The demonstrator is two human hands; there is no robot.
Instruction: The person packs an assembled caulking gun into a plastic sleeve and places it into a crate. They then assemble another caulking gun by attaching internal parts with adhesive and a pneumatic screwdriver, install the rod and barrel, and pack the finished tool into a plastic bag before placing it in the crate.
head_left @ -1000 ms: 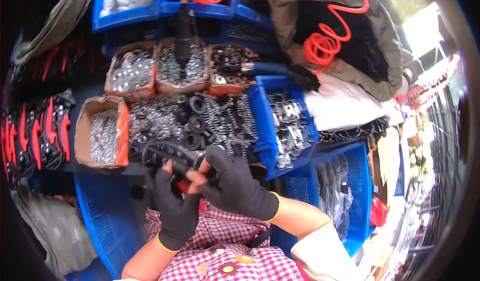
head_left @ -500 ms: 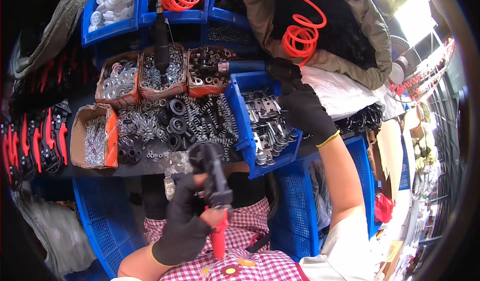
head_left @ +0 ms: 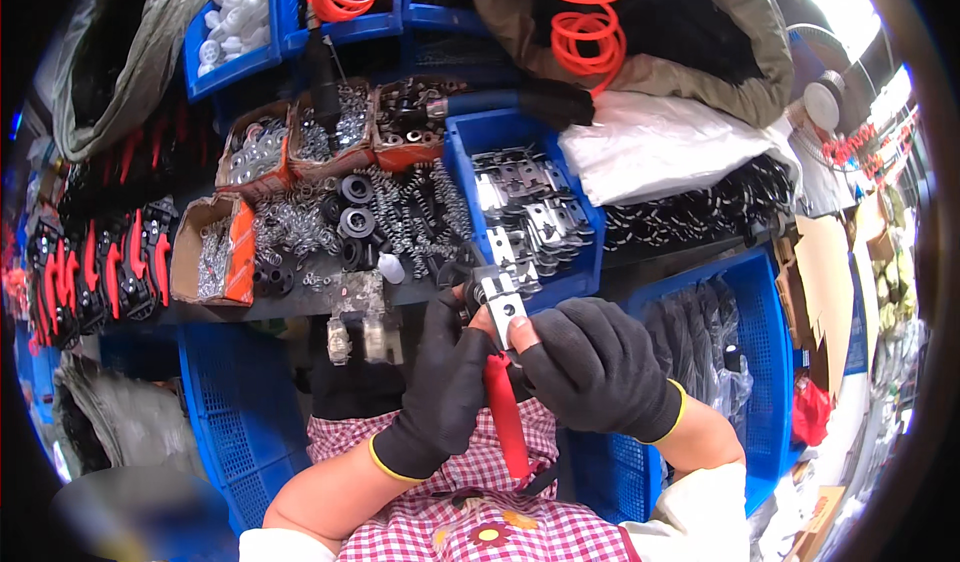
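My left hand [head_left: 445,392], in a black half-finger glove, grips a black part with a red handle [head_left: 507,417] that points down in front of my apron. My right hand [head_left: 600,367], gloved the same way, pinches a small silver metal bracket [head_left: 507,305] with a hole in it. The bracket sits against the upper end of the black part, and the thumbs of both hands are at its edges. Fingers hide how the two pieces meet. Just beyond, a blue bin [head_left: 590,252] holds many similar silver brackets.
Coil springs [head_left: 395,212] and black rings [head_left: 355,222] lie on the bench beside cardboard boxes of small hardware [head_left: 240,257]. A metal fixture [head_left: 362,307] sits at the bench edge. Left are red-handled black assemblies [head_left: 110,262]. A blue-and-black power tool [head_left: 520,102] lies behind the bin; orange coiled hoses [head_left: 590,37] hang above.
My right hand has come back from beside the power tool and bracket bin, bringing a silver bracket to the red-handled part. My left hand has shifted slightly right and up with that part.
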